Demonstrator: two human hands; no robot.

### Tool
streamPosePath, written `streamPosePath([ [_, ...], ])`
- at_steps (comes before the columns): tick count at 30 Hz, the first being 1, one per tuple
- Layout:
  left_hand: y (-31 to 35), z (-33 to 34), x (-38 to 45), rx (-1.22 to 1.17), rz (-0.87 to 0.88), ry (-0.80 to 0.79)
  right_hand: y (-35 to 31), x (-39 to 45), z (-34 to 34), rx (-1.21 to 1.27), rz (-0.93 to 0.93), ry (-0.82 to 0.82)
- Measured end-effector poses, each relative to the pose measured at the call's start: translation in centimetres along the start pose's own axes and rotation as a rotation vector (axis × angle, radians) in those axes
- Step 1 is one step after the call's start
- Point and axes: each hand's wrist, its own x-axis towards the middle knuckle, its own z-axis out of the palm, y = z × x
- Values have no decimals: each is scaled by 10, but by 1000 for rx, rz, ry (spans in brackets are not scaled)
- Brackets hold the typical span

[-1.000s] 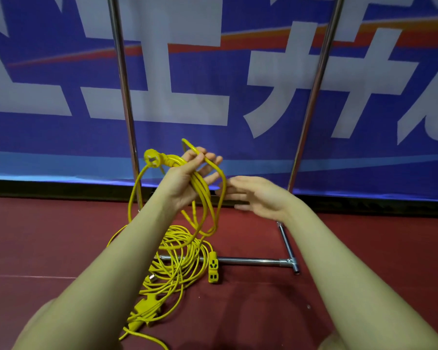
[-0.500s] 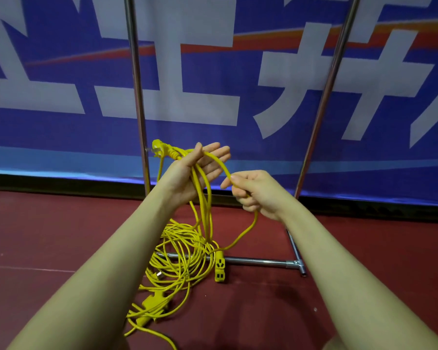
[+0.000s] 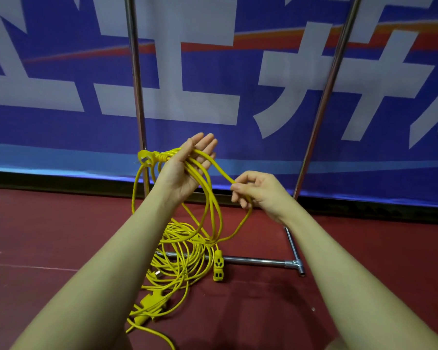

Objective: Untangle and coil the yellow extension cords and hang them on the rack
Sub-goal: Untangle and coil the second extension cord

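A yellow extension cord (image 3: 214, 210) hangs in several loops from my left hand (image 3: 185, 170), which is palm-up with straight fingers and the thumb laid over the strands. The cord's plug (image 3: 145, 157) sticks out to the left of that hand. My right hand (image 3: 262, 192) pinches one strand of the same cord just right of the left hand, and that strand sags down to the floor. The remaining cord lies as a tangled pile (image 3: 178, 257) on the floor below, with a yellow socket end (image 3: 218, 266) beside it. The chrome rack (image 3: 136, 97) stands right behind.
The rack's second upright (image 3: 326, 97) rises at the right, and its base bar (image 3: 258, 261) and foot (image 3: 292, 245) lie on the dark red floor (image 3: 48, 236). A blue banner (image 3: 213, 97) covers the wall behind. Another yellow connector (image 3: 149, 301) lies nearer to me.
My right hand closed on a strand near the left hand and drew it out to the right and down. My left hand stayed raised with the loops.
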Motion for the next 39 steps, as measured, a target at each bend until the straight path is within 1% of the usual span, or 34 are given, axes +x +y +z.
streamPosePath([
  [3,-4,5,-3,32,-15,-9,-5,2,7,-44,-53,-37],
  [6,-6,9,-5,26,-42,-24,-10,1,9,-72,-65,-53],
  [8,-6,12,-5,12,-44,-35,-7,1,7,-40,-36,-58],
  [13,-2,10,-3,-25,1,-47,10,1,-3,32,74,-146],
  [19,-4,10,-1,-58,-6,-35,29,0,-13,24,180,-156],
  [23,1,11,1,-173,-1,6,26,1,-18,191,205,-155],
  [25,2,8,2,-208,-22,47,20,1,-19,204,196,-156],
  [27,1,6,3,-166,-57,58,17,3,-21,161,197,-118],
  [29,1,4,3,-40,-81,40,16,4,-24,117,210,-57],
  [31,1,4,1,110,-99,-5,17,5,-27,78,226,-17],
  [33,1,4,0,207,-122,-56,17,5,-31,39,247,-11],
  [36,1,3,0,252,-152,-82,17,4,-33,-15,269,-15],
  [39,0,1,0,247,-177,-78,15,6,-33,63,279,41],
])
